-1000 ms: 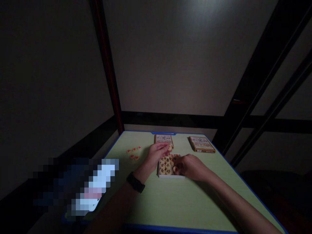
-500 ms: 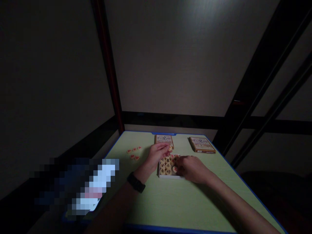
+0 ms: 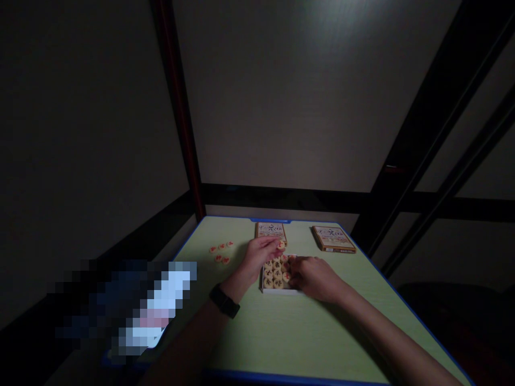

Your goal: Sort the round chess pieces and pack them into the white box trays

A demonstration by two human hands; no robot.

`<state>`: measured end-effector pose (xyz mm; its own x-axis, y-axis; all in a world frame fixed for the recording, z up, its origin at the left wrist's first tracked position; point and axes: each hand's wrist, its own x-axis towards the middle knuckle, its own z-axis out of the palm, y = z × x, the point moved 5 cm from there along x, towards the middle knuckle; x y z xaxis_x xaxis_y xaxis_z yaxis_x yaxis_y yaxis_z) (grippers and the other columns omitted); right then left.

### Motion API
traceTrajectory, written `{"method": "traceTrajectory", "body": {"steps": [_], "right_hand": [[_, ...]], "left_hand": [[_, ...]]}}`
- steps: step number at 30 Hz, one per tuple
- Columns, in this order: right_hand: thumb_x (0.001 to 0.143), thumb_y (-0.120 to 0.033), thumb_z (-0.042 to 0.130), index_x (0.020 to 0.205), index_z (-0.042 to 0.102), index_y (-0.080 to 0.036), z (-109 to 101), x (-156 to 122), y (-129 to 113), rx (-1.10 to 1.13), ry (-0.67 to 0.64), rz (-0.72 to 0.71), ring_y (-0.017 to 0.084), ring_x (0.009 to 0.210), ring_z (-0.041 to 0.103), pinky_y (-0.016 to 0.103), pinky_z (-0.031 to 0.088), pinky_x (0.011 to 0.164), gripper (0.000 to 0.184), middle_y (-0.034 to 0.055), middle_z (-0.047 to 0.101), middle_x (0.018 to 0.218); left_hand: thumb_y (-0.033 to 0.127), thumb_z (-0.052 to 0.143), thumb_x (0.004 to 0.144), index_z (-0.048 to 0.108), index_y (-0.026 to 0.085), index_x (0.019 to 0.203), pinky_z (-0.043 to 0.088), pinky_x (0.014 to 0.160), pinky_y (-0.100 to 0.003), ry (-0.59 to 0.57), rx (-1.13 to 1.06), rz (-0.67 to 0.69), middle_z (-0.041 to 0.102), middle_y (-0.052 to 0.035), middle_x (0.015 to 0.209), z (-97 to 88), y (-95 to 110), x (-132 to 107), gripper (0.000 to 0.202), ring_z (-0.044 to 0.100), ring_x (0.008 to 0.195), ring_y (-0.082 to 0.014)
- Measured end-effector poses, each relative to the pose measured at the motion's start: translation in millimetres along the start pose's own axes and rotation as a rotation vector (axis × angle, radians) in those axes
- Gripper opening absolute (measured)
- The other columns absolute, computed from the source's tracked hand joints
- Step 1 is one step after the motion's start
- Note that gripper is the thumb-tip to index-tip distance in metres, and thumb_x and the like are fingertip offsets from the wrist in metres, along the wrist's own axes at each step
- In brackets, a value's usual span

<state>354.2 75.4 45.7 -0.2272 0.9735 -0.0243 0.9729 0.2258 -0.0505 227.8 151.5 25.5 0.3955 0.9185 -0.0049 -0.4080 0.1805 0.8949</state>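
A small white tray [image 3: 265, 290] on the green table holds several round cream game pieces [image 3: 273, 271] with dark or red marks. My left hand [image 3: 257, 256], with a dark watch on the wrist, hovers at the tray's far left corner and pinches one round piece [image 3: 280, 245] between thumb and fingers. My right hand [image 3: 313, 276] rests over the right side of the tray, fingers curled down onto the pieces there. What its fingertips hold is hidden.
Several loose red-marked pieces [image 3: 220, 252] lie at the table's left. Two flat printed boxes [image 3: 270, 230] [image 3: 332, 238] sit at the far edge. The green table [image 3: 289, 332] has a blue rim. Dark bed-frame bars stand behind and to the right.
My right hand has slid slightly toward the far side of the tray. My left hand has stayed almost still with its piece.
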Motion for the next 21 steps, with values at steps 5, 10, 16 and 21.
{"method": "traceTrajectory", "body": {"steps": [5,10,16,21], "right_hand": [[0.091,-0.034,0.058,0.090,0.076,-0.021,-19,-4,9,0.109,0.186,0.047,0.019,0.079,0.067,0.027,0.039,0.065,0.022,0.0054,0.072,0.090],[0.096,-0.039,0.053,0.104,0.072,-0.020,-23,-6,9,0.071,0.325,0.081,0.018,0.077,0.066,0.028,0.036,0.063,0.028,0.0060,0.070,0.096],[0.099,-0.038,0.046,0.094,0.070,-0.018,-19,-6,4,-0.031,0.297,0.045,0.016,0.071,0.063,0.028,0.030,0.059,0.032,0.0063,0.069,0.092],[0.098,-0.040,0.047,0.094,0.070,-0.018,-23,-9,5,-0.056,0.190,0.001,0.017,0.073,0.065,0.029,0.031,0.061,0.032,0.0077,0.072,0.091]], "left_hand": [[0.021,0.086,0.070,0.073,0.010,0.080,0.058,0.082,-0.034,-0.057,0.022,-0.015,0.073,-0.0074,0.082,4.2,-4,0,0.019,0.070,0.073,-0.0160],[0.023,0.089,0.066,0.072,0.012,0.084,0.058,0.079,-0.032,-0.091,0.095,-0.064,0.073,-0.0078,0.086,4.2,-14,1,0.027,0.070,0.075,-0.0158],[0.028,0.090,0.062,0.070,0.013,0.082,0.057,0.070,-0.028,-0.177,0.162,-0.082,0.072,-0.0055,0.077,9.0,-20,-1,0.033,0.069,0.071,-0.0154],[0.028,0.085,0.068,0.070,0.013,0.080,0.056,0.064,-0.025,-0.153,0.269,0.000,0.072,-0.0050,0.075,6.1,-8,7,0.024,0.067,0.064,-0.0137]]}}
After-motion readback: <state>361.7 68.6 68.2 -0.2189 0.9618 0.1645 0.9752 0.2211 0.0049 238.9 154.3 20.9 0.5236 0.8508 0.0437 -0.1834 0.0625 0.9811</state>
